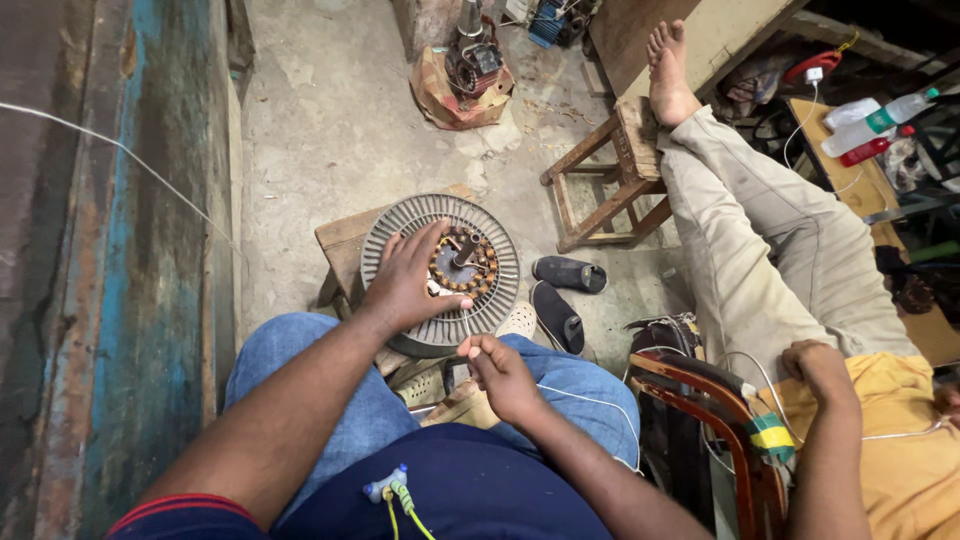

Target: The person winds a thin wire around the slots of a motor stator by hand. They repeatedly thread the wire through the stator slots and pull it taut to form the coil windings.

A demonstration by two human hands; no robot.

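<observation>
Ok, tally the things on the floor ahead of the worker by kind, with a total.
Round finned motor part with copper windings, under the left hand: 1
Wooden stools: 2, one under the motor part, one under the other person's foot
Dark slip-on shoes: 2
Motor on a rag: 1
Total: 6

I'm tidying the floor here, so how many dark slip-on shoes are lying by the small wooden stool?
2. One dark shoe lies on the floor just below the wooden stool; the second dark shoe lies beside it, nearer the person's knee. Others may be hidden.
</observation>
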